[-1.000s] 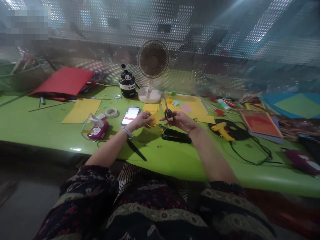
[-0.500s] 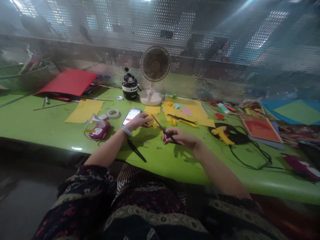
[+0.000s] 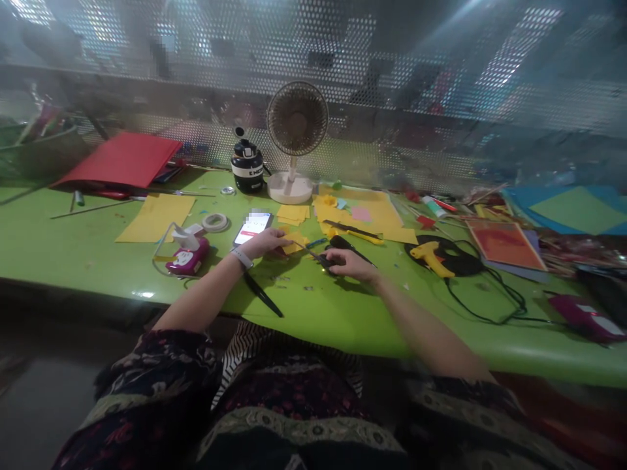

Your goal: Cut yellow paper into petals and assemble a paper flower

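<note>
My left hand, with a pale band on its wrist, pinches a small piece of yellow paper. My right hand is closed on dark scissors, whose blades point left towards that paper. Just behind my left hand lies a lit phone. Small yellow sheets are stacked beyond the hands. A yellow cutter rests beside a dark strip, behind my right hand. A black strap lies below my left wrist.
A fan and a black bottle stand at the back. Tape and a purple adapter are at left. On the right are a yellow glue gun, its cable and coloured papers.
The scissors have turned and their blades look closer together. The yellow paper in my left hand now lies flatter and shows more. The whole view has shifted slightly.
</note>
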`<action>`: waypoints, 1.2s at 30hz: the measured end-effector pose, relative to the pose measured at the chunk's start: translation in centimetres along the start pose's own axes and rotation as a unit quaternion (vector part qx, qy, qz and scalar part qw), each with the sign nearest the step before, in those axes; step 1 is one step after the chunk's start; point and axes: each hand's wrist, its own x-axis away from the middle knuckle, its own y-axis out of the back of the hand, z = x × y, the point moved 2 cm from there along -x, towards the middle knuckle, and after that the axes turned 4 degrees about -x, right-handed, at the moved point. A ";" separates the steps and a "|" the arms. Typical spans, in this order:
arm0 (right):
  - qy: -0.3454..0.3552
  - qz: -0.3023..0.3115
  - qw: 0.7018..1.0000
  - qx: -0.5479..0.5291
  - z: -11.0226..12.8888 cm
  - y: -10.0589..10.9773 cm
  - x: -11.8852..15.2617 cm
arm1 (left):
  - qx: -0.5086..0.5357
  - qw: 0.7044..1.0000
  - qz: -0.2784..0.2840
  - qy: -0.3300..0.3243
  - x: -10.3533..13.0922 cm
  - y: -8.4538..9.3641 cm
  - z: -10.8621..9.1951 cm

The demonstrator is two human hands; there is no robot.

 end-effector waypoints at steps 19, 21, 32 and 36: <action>-0.051 -0.016 0.995 0.079 2.6 -0.8 -0.4 | 0.105 0.994 -0.025 0.022 0.6 -0.4 0.7; -0.021 -0.050 0.987 0.154 2.9 -0.6 -0.1 | 0.099 0.995 -0.015 0.025 0.5 -0.4 0.8; -0.121 -0.047 0.991 -0.039 0.6 -0.8 0.0 | 0.099 0.995 -0.011 0.030 0.2 -0.5 1.1; -0.163 -0.045 0.982 -0.079 0.8 -0.5 0.1 | 0.111 0.994 -0.006 0.007 0.1 -0.3 1.1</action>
